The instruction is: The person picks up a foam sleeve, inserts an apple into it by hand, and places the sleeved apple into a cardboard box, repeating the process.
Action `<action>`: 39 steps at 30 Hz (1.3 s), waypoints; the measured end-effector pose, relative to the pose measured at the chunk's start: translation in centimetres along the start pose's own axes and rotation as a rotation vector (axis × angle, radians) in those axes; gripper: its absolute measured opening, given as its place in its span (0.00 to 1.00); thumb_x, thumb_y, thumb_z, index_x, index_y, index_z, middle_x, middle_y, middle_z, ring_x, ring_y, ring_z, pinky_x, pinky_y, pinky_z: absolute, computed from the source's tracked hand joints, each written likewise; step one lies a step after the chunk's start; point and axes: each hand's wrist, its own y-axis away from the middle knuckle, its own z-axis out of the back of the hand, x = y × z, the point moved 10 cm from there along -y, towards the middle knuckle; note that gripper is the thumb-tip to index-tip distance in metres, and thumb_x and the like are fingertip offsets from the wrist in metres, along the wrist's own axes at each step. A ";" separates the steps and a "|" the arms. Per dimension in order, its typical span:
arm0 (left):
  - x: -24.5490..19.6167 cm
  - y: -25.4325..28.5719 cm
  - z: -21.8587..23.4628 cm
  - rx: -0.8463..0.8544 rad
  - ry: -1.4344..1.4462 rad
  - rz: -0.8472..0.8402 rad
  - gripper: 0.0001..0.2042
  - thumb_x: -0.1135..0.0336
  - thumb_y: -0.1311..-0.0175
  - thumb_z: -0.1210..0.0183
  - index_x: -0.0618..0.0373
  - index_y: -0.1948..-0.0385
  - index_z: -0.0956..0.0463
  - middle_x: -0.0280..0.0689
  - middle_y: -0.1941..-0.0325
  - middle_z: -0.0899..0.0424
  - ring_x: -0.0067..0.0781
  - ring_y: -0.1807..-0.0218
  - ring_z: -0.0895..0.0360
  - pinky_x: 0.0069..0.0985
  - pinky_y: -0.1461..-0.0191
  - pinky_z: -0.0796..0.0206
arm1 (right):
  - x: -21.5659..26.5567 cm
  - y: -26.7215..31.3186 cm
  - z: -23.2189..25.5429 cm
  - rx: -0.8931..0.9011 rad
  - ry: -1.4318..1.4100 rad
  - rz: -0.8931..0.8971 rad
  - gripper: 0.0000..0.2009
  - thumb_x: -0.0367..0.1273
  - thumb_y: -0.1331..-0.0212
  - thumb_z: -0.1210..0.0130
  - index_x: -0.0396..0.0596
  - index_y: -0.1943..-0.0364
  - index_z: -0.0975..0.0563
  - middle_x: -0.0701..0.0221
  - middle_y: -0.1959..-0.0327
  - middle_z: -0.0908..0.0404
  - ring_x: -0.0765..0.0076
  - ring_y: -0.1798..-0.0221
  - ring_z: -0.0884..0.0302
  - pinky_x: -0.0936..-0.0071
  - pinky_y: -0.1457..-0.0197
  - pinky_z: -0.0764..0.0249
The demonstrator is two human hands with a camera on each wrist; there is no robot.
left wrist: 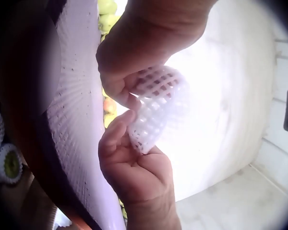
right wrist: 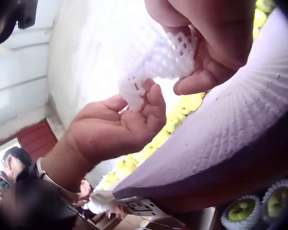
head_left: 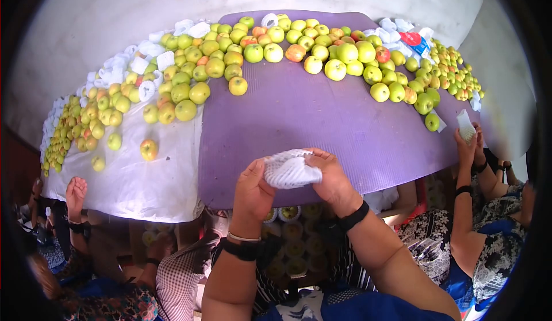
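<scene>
The left hand (head_left: 253, 191) and right hand (head_left: 334, 182) pinched opposite ends of the white foam net (head_left: 292, 169), above the purple bench (head_left: 282, 111) near its edge; bare surface stretched beyond to the apples (head_left: 335, 69).

A black left wristband (head_left: 241, 250) beside a thin pale bracelet (head_left: 244, 239); a black right wristband (head_left: 353, 217); blue clothing (head_left: 368, 308) with pale patterning.

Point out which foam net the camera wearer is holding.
The white net between the left hand and right hand, front centre; another is with the person at right, others lie by apples.
</scene>
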 end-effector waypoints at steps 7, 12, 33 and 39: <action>1.3 0.1 0.5 -0.001 -0.268 0.085 0.12 0.71 0.37 0.54 0.66 0.55 0.31 0.44 0.51 0.25 0.35 0.50 0.26 0.30 0.45 0.34 | -0.5 0.4 -1.7 0.175 -0.478 -0.179 0.16 0.36 0.38 0.52 0.34 0.56 0.30 0.58 0.58 0.23 0.57 0.53 0.24 0.60 0.45 0.29; -1.6 1.1 -3.4 0.137 -0.674 -0.287 0.21 0.74 0.46 0.46 0.65 0.48 0.36 0.45 0.43 0.32 0.34 0.41 0.34 0.29 0.39 0.41 | 0.1 0.2 0.3 -0.044 -0.374 -0.030 0.14 0.34 0.35 0.58 0.34 0.56 0.31 0.59 0.57 0.24 0.58 0.53 0.25 0.60 0.44 0.30; -2.1 1.6 -2.0 -0.037 -0.482 -0.260 0.08 0.81 0.46 0.45 0.62 0.66 0.31 0.36 0.61 0.22 0.20 0.61 0.26 0.20 0.56 0.31 | -0.2 1.9 -5.0 0.254 0.820 0.205 0.39 0.33 0.64 0.32 0.38 0.43 0.38 0.60 0.50 0.29 0.66 0.47 0.31 0.70 0.44 0.34; -2.0 1.6 -1.9 -0.012 -0.415 -0.283 0.09 0.81 0.46 0.44 0.60 0.67 0.34 0.34 0.62 0.25 0.19 0.62 0.28 0.19 0.58 0.33 | -1.7 1.8 -5.7 0.344 0.762 0.112 0.32 0.32 0.62 0.32 0.38 0.48 0.33 0.65 0.55 0.25 0.71 0.52 0.29 0.72 0.48 0.31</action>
